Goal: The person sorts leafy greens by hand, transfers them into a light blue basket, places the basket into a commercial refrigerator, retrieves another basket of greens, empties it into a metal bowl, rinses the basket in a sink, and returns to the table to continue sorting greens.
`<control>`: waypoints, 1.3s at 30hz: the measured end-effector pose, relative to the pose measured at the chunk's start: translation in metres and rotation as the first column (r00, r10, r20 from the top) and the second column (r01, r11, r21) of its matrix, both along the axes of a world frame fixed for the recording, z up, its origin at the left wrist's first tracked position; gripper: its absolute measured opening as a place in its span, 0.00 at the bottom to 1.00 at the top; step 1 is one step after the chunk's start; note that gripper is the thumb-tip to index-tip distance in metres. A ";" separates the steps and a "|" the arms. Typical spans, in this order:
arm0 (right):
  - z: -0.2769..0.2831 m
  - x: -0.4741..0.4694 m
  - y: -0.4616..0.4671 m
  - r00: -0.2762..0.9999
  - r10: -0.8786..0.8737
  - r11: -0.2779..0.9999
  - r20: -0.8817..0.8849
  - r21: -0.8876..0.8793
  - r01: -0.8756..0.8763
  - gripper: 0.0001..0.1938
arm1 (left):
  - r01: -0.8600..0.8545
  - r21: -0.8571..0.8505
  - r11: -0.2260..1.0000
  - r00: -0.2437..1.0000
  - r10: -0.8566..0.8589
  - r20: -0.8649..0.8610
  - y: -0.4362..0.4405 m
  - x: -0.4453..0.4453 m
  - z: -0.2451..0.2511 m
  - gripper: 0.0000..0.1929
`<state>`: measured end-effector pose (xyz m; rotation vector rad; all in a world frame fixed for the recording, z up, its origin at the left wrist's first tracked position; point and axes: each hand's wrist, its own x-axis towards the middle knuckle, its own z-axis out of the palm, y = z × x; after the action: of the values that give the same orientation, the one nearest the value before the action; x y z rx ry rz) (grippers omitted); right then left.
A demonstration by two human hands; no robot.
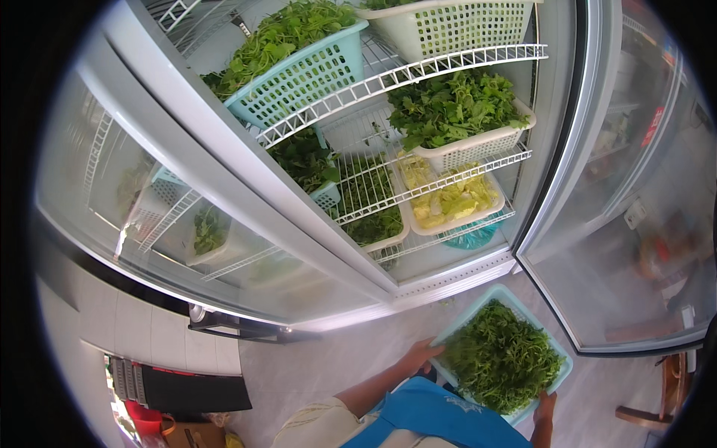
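Observation:
My left hand (421,356) grips the left side of a light blue plastic basket (564,364) heaped with leafy greens (500,358). On the basket's lower right side my right hand (544,407) has hold of the rim. The basket is in front of my blue apron (442,417), below the opening of a glass-door refrigerator. Inside the refrigerator, a white basket (476,147) of leafy greens stands on a wire shelf (437,187). Beneath it are a white basket of yellow leaves (462,199) and another basket of greens (372,224).
The right glass door (622,269) stands swung out; the left glass door (224,241) is beside the opening. A blue basket (313,73) and a white basket (465,28) stand on the upper shelf. A wooden chair (669,392) is at lower right, a red container (144,419) at lower left.

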<state>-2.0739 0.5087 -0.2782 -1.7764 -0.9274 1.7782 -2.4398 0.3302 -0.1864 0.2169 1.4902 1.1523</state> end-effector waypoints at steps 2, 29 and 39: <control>-0.011 0.005 -0.009 0.999 -0.025 1.000 -0.044 -0.004 0.025 0.23 | 0.003 -0.015 1.000 1.000 -0.003 -0.004 0.000 -0.003 -0.007 0.26; -0.048 -0.031 -0.036 0.982 -0.147 0.978 0.121 0.167 0.125 0.23 | -0.631 0.365 0.685 0.158 0.574 -0.804 -0.072 -0.166 0.024 0.18; -0.050 -0.039 -0.001 0.995 -0.008 0.982 0.098 0.189 -0.011 0.23 | -0.818 0.117 0.563 0.342 0.639 -0.690 -0.211 0.040 -0.031 0.19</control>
<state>-2.1126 0.5074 -0.3280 -1.7535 -1.0993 1.5579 -2.4000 0.1195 -0.2174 -0.3373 2.5468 1.6862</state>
